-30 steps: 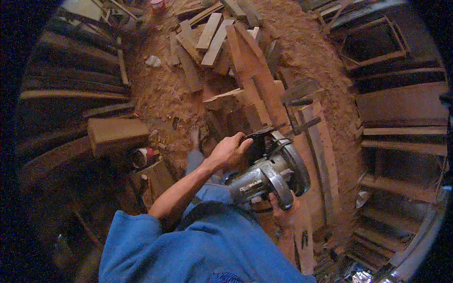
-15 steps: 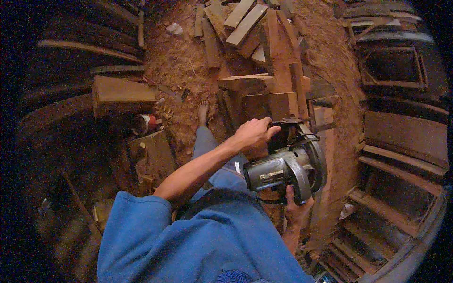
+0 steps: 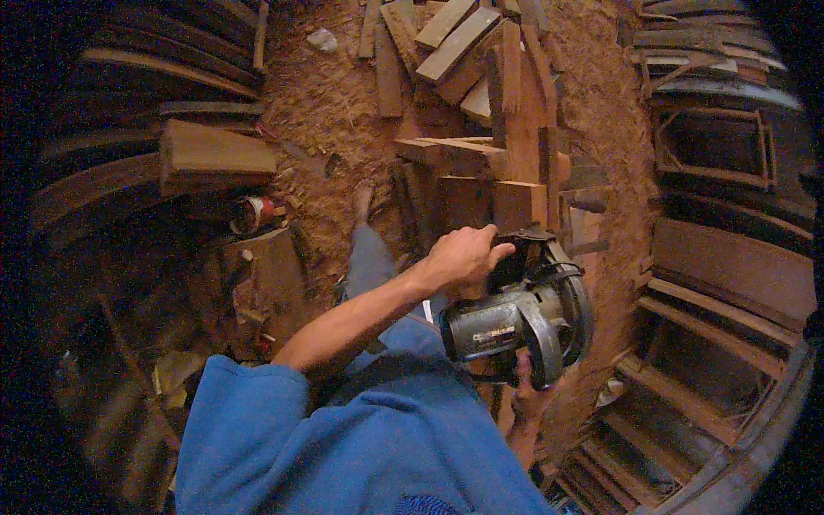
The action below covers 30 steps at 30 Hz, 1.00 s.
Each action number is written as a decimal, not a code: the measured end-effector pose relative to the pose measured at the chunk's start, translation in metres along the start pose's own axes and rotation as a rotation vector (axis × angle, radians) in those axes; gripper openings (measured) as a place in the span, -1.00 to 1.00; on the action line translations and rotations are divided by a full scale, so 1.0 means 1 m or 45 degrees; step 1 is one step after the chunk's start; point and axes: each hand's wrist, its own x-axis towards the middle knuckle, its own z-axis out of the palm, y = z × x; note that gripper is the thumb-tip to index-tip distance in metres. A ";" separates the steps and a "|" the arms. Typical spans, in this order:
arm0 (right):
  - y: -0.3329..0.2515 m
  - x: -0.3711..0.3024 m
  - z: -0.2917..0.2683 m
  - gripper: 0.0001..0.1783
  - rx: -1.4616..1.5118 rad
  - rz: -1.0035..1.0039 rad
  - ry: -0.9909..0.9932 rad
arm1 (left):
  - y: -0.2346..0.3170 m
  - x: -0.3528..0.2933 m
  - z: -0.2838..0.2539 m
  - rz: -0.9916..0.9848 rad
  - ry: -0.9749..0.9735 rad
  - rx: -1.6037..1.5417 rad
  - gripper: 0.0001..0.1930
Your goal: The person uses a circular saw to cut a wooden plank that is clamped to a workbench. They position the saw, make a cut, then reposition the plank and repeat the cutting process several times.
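Observation:
A worn dark circular saw (image 3: 502, 322) with a cylindrical motor housing is in front of my body, right of centre. My left hand (image 3: 468, 256) is closed at the front of the saw, by its dark base plate; its fingertips are mostly hidden. Behind the housing, my right hand (image 3: 525, 390) wraps the rear handle, with the thumb showing. The saw's blade cannot be made out. Just beyond the saw is a thick wooden block (image 3: 519, 202), beside stacked timber. Whether the saw touches that wood I cannot tell.
Several cut boards (image 3: 459, 45) are piled at the far centre. A large wood block (image 3: 219, 154) and a red-and-white can (image 3: 251, 215) sit to the left. Wooden frames (image 3: 717, 142) and slatted pieces (image 3: 687, 403) line the right. Wood shavings (image 3: 322, 103) cover the floor.
The whole view has shifted slightly. Both hands keep their hold on the saw, which stays in nearly the same place before me, a little lower at its front.

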 end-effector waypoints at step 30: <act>0.059 -0.004 -0.010 -0.66 -0.479 -0.552 -0.044 | -0.018 -0.023 -0.004 0.017 0.023 -0.104 -0.45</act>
